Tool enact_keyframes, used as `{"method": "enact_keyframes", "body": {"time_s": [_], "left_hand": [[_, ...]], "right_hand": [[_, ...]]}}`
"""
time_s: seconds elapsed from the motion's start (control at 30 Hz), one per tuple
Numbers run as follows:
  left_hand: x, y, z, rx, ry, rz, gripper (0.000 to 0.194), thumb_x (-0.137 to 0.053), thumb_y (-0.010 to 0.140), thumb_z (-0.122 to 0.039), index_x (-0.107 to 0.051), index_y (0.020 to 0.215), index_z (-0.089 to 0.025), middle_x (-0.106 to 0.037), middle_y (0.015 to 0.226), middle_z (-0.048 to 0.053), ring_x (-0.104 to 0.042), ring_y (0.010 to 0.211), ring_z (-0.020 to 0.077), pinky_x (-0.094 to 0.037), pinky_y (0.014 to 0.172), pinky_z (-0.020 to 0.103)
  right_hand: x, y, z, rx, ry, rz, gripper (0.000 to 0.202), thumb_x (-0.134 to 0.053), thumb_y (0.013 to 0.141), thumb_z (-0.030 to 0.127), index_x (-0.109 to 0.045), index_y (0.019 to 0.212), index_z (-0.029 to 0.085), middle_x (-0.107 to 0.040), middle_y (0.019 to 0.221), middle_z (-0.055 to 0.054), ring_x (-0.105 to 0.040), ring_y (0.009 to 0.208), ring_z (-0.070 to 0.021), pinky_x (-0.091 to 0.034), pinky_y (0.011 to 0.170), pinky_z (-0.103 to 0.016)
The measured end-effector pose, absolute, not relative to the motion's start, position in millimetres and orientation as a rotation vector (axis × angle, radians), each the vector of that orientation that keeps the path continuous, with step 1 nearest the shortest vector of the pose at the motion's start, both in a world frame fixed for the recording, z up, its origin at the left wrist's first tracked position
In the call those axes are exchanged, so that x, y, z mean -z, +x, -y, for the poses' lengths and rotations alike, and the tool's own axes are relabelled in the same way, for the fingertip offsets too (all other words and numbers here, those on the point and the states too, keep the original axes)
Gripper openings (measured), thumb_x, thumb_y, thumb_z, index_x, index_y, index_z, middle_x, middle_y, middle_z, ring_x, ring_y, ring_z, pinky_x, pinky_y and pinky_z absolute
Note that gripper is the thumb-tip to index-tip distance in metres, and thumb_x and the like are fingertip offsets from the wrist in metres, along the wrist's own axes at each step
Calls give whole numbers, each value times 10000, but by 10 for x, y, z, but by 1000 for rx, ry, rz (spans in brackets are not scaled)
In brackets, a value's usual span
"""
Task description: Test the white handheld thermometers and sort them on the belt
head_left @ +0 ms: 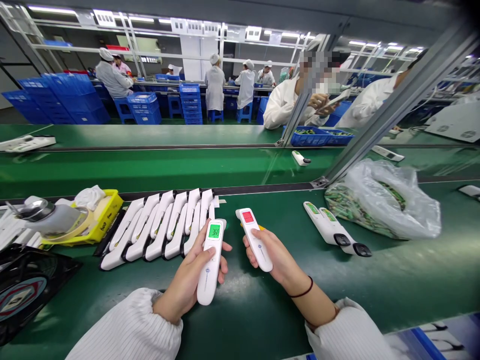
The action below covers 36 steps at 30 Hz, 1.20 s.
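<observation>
In my left hand [191,272] is a white infrared thermometer [208,272], its small screen lit green with a number like 360. The thumb lies on its front face below the screen. My right hand [275,252] grips a second infrared thermometer [258,247] whose screen glows red. A bit of something yellow shows behind that one, mostly hidden. Both are held above the green bench [247,320], screens facing me. Left of my hands, a row of several white thermometers [161,225] lies side by side. Two more thermometers [330,225] rest on the right.
A clear plastic bag [393,200] of green parts lies at right. On the left are a yellow basket [108,215], a bottle [52,220] and a black fan [30,295]. A metal post [375,105] rises from the bench. Beyond the green belt [150,167], co-workers [285,102] sit.
</observation>
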State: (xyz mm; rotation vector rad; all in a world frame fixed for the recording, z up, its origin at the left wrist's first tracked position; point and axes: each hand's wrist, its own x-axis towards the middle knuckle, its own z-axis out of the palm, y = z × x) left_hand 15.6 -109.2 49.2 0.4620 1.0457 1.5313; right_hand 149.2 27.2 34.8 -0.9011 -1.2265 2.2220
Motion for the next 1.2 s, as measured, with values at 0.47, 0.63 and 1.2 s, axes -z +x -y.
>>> {"method": "enact_keyframes", "body": {"time_s": [0.47,0.63,1.2], "left_hand": [[-497,210,1154,-1550,839,-978,827,-526,900,-205,46,1441,-459,-476,1256,69,-583,844,164,-506,763,350],[-520,208,1161,-1515,833,-941,802,-508,913,-213,42,1441,-463,-485,1254,69,-578,795,146,-489,731,329],[-401,214,1137,-1654,811,-781,750,-456,932,-179,10,1434,-485,-472,1277,62,-573,854,150,-489,761,339]], "right_hand": [[-372,1481,-209,-2120,-779,1259,384,-775,668,316,-553,960,206,-548,759,25,-501,575,-92,-422,526,-230],[-378,1486,-211,-2139,-790,1326,312,-765,677,352,-568,838,171,-523,635,26,-474,555,-101,-392,523,-234],[-350,1485,-180,-2072,-502,1450,271,-654,810,357,-490,686,180,-434,615,29,-410,585,-110,-340,568,-259]]}}
